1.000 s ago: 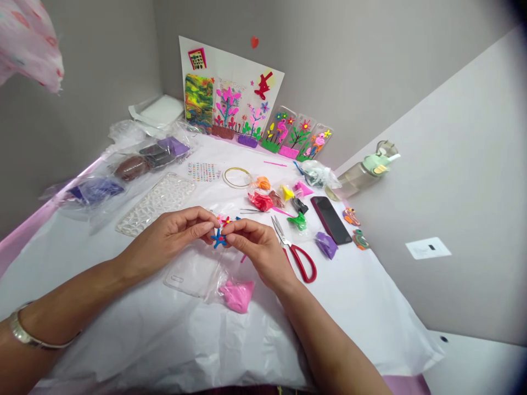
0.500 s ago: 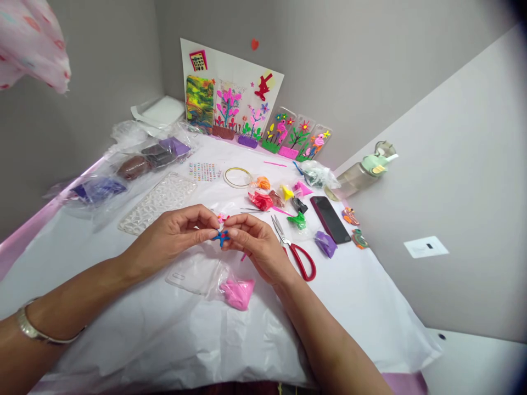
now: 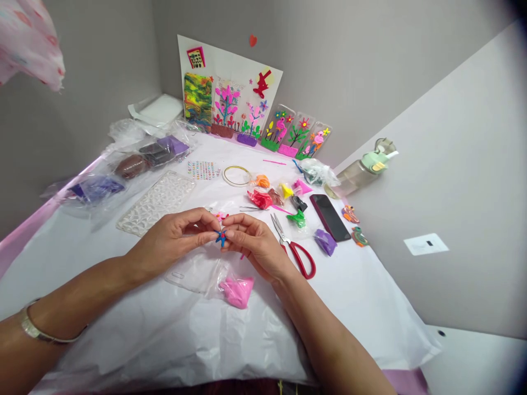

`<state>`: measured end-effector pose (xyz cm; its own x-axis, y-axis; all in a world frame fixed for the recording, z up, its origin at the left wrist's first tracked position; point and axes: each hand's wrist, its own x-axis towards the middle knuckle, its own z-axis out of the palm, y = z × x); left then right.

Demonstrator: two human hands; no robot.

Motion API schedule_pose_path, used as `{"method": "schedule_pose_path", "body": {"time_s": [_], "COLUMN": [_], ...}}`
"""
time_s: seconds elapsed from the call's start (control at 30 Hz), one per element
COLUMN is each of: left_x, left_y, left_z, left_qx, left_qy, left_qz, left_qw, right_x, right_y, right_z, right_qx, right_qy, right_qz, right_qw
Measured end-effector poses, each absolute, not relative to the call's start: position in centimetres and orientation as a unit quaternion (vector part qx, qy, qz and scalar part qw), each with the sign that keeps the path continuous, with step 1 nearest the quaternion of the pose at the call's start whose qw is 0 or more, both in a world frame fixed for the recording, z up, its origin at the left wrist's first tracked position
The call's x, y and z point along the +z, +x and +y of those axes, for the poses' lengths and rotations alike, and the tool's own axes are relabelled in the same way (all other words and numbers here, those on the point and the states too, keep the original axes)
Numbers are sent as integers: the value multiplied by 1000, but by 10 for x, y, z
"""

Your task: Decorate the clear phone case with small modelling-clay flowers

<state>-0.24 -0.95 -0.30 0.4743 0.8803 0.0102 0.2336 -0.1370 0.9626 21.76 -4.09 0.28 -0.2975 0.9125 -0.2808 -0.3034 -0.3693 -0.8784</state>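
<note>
White paper covers the table (image 3: 362, 307), and above its middle I see the left hand (image 3: 173, 241) and right hand (image 3: 257, 247) pinching together a small blue clay star (image 3: 222, 237), so I judge the shaping step, needing gentle fingertip pressure next.

both hands meet over the white sheet: left hand (image 3: 175, 240) and right hand (image 3: 256, 245) pinch a small blue clay star (image 3: 221, 237) between fingertips. pink clay bag (image 3: 237, 290) lies just below, red scissors (image 3: 297, 250) beside the right hand.
</note>
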Motion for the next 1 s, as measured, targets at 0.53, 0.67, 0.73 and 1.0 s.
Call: {"method": "schedule_pose_path", "body": {"time_s": [0.53,0.67,0.73,1.0], "left_x": [-5,-6,-6,-3], "left_y": [-2,-3,-3,-3], "left_z": [-10,-9,-10,-9], "left_qx": [336,346,343,344], "left_qy": [713,721,723,720], "left_qz": [392,393,396,394], "left_qw": [474,453,451,456], "right_x": [6,5,5,5], "right_y": [215,216,216,216], "right_z": [-41,-41,-41,-41], "right_qx": [701,703,704,698], "right_qy": [-430,-430,-430,-427], "right_qz": [-357,-357,-357,-377], "right_qw": [444,440,438,433]}}
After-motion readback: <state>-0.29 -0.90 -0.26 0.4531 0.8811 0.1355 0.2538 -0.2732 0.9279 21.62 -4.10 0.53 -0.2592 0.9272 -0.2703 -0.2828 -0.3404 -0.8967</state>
